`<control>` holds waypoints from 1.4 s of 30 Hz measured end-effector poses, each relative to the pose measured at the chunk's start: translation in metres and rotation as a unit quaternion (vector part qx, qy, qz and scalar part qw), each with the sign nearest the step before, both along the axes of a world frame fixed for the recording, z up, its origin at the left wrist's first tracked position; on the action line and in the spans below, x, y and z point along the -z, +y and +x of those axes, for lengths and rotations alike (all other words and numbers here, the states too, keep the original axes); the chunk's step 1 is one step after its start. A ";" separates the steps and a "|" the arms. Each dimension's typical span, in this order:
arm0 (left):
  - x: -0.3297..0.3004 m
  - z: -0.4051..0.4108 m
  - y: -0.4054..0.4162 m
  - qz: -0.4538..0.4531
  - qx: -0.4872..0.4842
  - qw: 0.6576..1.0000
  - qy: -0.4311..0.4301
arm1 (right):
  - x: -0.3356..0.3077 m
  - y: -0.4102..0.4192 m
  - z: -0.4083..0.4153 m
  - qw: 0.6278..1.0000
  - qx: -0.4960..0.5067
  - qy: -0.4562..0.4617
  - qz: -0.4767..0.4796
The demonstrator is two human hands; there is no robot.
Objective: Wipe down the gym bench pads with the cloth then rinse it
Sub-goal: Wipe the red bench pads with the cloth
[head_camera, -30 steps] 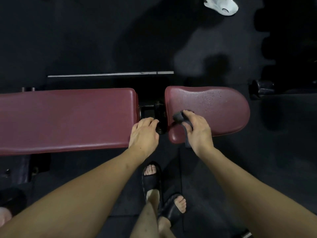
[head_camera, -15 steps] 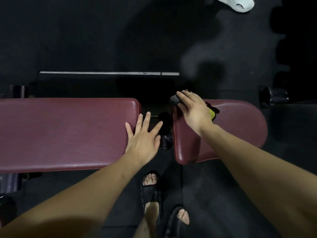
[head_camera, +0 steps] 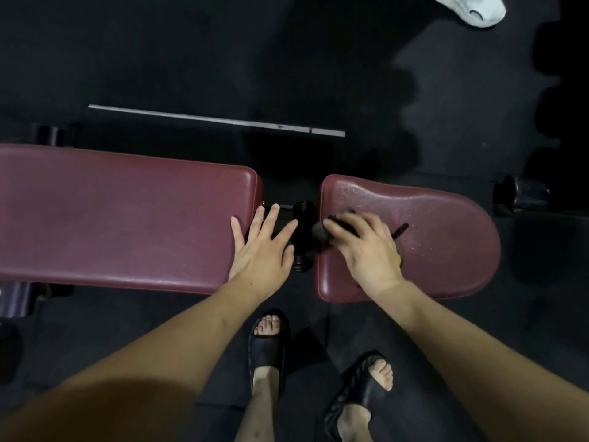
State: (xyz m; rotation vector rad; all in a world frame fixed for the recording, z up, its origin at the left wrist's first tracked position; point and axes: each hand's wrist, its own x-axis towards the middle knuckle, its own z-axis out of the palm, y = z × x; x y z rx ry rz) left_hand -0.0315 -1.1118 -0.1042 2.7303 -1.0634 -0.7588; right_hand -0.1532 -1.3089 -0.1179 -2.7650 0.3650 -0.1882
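A: Where's the cloth (head_camera: 322,231) now?

B: Bunched dark under the right hand (head_camera: 366,247), at the 9 o'clock edge of the seat pad (head_camera: 446,250), beside the gap and the black hinge (head_camera: 301,237). The grip is closed on it, fingers pressing it flat against the pad.

A: And the left hand (head_camera: 259,250)?

B: Holding nothing, fingers spread wide, palm resting on the 3 o'clock end of the long pad (head_camera: 121,218). It looks like a brace.

A: How much looks wiped?

B: Hard to judge. The seat pad shows fine droplets toward 12 o'clock and 3 o'clock, so I'd say that pad is mid-wipe and the rinse is far off.

A: How to do this stroke well?

B: Spread the cloth wider under the palm so more of it touches. Sweep in overlapping passes from the hinge edge out toward 3 o'clock, firm and even, following the rounded rim. Keep the fingertips clear of the hinge. There's a yellow-green bit (head_camera: 399,260) under the hand; I can't tell what it is.

A: Anything else nearby?

B: A white shoe (head_camera: 471,8) on the floor at 1 o'clock, well apart.
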 end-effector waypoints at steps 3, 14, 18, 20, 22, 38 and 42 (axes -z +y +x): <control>0.004 -0.007 0.000 -0.008 -0.008 1.000 -0.008 | 0.013 -0.015 0.049 0.999 0.026 -0.037 -0.007; 0.005 -0.016 0.002 0.018 0.006 1.000 -0.024 | 0.000 0.026 -0.031 0.996 0.029 -0.025 0.075; 0.004 -0.018 -0.005 0.019 0.009 1.000 -0.023 | 0.011 0.004 0.026 0.992 0.093 -0.020 0.080; 0.004 -0.017 -0.008 0.020 0.005 0.999 -0.027 | 0.015 -0.011 0.057 0.991 0.102 -0.020 0.083; 0.003 -0.017 -0.011 0.024 0.004 0.999 -0.027 | 0.015 -0.018 0.068 0.990 0.111 -0.018 0.087; -0.007 -0.013 -0.035 0.006 0.019 1.000 0.001 | 0.013 -0.030 0.075 0.980 0.150 0.013 0.133; -0.011 -0.013 -0.056 -0.008 0.037 0.999 -0.012 | 0.003 -0.064 0.025 0.984 0.128 0.021 0.120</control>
